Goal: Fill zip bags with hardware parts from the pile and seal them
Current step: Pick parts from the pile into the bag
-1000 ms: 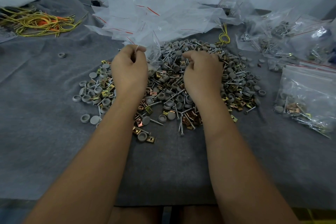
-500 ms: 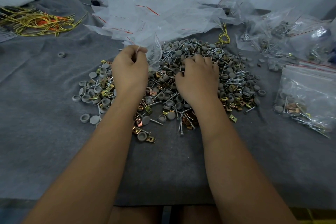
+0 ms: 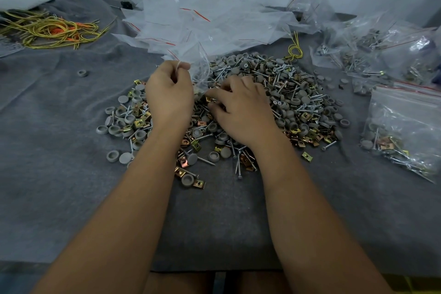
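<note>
A matte grey felt cloth (image 3: 71, 174) covers the table. At centre lies the pile (image 3: 298, 102): round grey plastic caps, slim silver screws, brassy square clips. The right hand (image 3: 241, 110) rests on it, fingers curled among the parts; whether it holds any I cannot tell. The left hand (image 3: 169, 95) pinches a crinkled clear zip bag (image 3: 199, 67) just at the pile's 11 o'clock. Filled bags (image 3: 405, 131) sit at 3 o'clock, empty bags (image 3: 214, 21) at 12.

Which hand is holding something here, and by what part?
The left hand pinches a clear zip bag at its upper edge. The right hand picks in the pile of parts; its grip cannot be told.
</note>
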The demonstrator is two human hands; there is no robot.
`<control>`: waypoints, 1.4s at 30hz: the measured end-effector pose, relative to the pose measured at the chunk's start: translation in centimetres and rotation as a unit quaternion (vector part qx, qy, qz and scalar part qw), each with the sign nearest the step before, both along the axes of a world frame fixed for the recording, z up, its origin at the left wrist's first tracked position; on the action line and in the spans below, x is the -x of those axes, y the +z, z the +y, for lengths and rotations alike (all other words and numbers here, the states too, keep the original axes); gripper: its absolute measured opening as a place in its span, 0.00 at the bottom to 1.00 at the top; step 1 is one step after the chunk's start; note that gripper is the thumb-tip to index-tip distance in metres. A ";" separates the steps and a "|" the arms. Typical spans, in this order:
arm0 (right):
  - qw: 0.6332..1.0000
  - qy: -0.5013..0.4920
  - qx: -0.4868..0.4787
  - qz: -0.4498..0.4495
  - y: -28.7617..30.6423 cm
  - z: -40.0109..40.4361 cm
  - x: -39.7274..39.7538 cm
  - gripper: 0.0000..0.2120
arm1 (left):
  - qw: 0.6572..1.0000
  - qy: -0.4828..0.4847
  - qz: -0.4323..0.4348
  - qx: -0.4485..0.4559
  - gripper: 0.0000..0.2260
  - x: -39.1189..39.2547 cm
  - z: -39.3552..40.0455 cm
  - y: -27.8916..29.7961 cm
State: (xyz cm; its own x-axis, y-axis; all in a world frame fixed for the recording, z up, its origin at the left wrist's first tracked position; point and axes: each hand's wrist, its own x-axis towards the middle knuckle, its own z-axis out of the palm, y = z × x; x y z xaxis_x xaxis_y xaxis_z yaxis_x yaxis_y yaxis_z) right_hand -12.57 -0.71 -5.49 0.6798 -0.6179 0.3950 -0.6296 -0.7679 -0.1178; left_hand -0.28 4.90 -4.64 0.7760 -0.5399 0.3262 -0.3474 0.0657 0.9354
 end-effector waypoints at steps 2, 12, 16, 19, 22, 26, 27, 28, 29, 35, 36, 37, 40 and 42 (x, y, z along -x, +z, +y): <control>1.000 -0.001 -0.012 0.001 0.1 0.0 0.0 0.16 | 1.000 -0.001 0.000 -0.002 0.10 0.0 0.0 0.0; 0.999 -0.016 -0.038 0.008 0.2 0.0 0.0 0.16 | 1.000 -0.008 -0.001 -0.007 0.10 0.1 -0.1 0.0; 0.999 -0.008 -0.039 -0.002 0.3 0.0 0.0 0.12 | 1.000 -0.010 -0.001 -0.007 0.10 0.2 0.0 0.0; 1.000 -0.009 -0.029 0.001 0.2 0.0 0.0 0.14 | 1.000 -0.011 0.001 -0.007 0.10 0.1 0.0 0.0; 1.000 -0.011 -0.026 0.013 0.2 -0.1 0.0 0.19 | 1.000 -0.010 -0.005 -0.015 0.09 0.1 -0.1 0.0; 0.999 -0.013 -0.029 0.023 0.2 -0.1 0.1 0.21 | 1.000 -0.010 -0.006 -0.019 0.10 0.0 -0.1 0.0; 0.999 -0.013 -0.032 0.022 0.2 -0.1 0.1 0.20 | 1.000 -0.010 -0.004 -0.019 0.10 0.0 -0.1 -0.1; 0.999 -0.013 -0.037 0.017 0.2 -0.1 0.1 0.20 | 1.000 -0.009 -0.003 -0.020 0.10 0.0 -0.2 -0.1; 0.999 -0.013 -0.041 0.010 0.2 -0.1 0.0 0.19 | 1.000 -0.009 -0.003 -0.020 0.10 0.0 -0.2 -0.1; 0.998 -0.008 -0.063 0.001 0.5 -0.3 0.1 0.13 | 1.000 -0.011 -0.001 -0.021 0.10 0.0 -0.3 -0.2; 0.998 -0.004 -0.070 -0.003 0.6 -0.3 0.2 0.12 | 1.000 -0.012 0.000 -0.022 0.10 -0.1 -0.3 -0.2; 0.997 -0.001 -0.074 -0.006 0.7 -0.2 0.2 0.11 | 1.000 -0.012 0.000 -0.022 0.10 0.0 -0.3 -0.2; 0.997 0.002 -0.076 -0.009 0.7 -0.2 0.2 0.08 | 1.000 -0.012 -0.003 -0.024 0.10 -0.1 -0.3 -0.3; 0.997 0.002 -0.078 -0.011 0.8 -0.2 0.2 0.07 | 1.000 -0.011 -0.004 -0.026 0.10 -0.1 -0.3 -0.3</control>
